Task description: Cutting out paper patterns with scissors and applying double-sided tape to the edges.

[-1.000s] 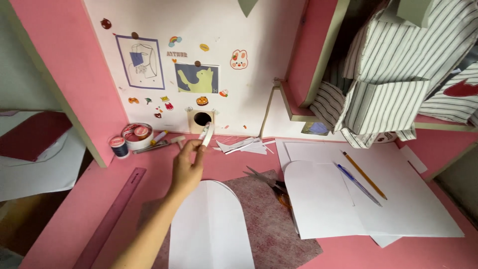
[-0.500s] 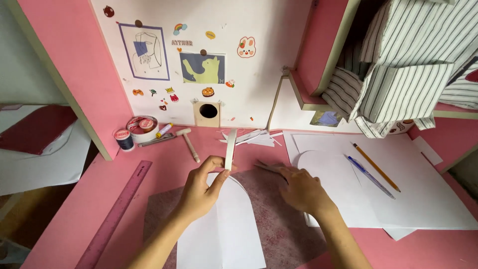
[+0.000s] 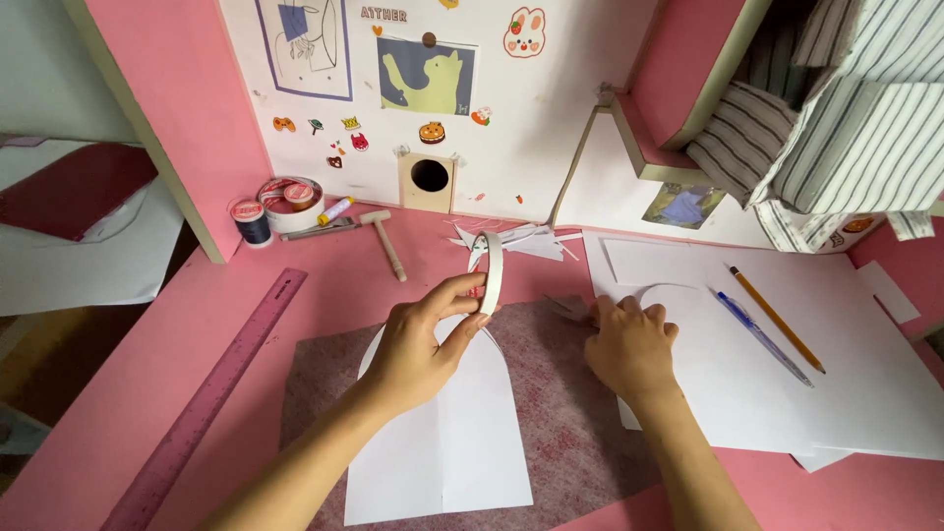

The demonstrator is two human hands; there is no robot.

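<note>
My left hand (image 3: 423,344) pinches a white tape roll (image 3: 492,270), held upright and seen edge-on above the desk. Below it an arched white paper cutout (image 3: 442,442) lies on a mottled pink-grey felt sheet (image 3: 560,423). My right hand (image 3: 629,344) rests knuckles up at the felt's right edge, with its fingers curled over grey scissors (image 3: 568,309). Only the tips of the scissors show.
A purple ruler (image 3: 211,383) lies diagonally at the left. A small hammer (image 3: 385,246), a tape ring (image 3: 290,202) and a dark thread spool (image 3: 253,221) sit by the back wall. White sheets (image 3: 865,374) with a pen (image 3: 762,337) and pencil (image 3: 777,317) lie at the right, under striped fabric (image 3: 846,128).
My left hand has drawn back from the back wall with the tape roll to above the cutout. My right hand has come in and settled on the scissors.
</note>
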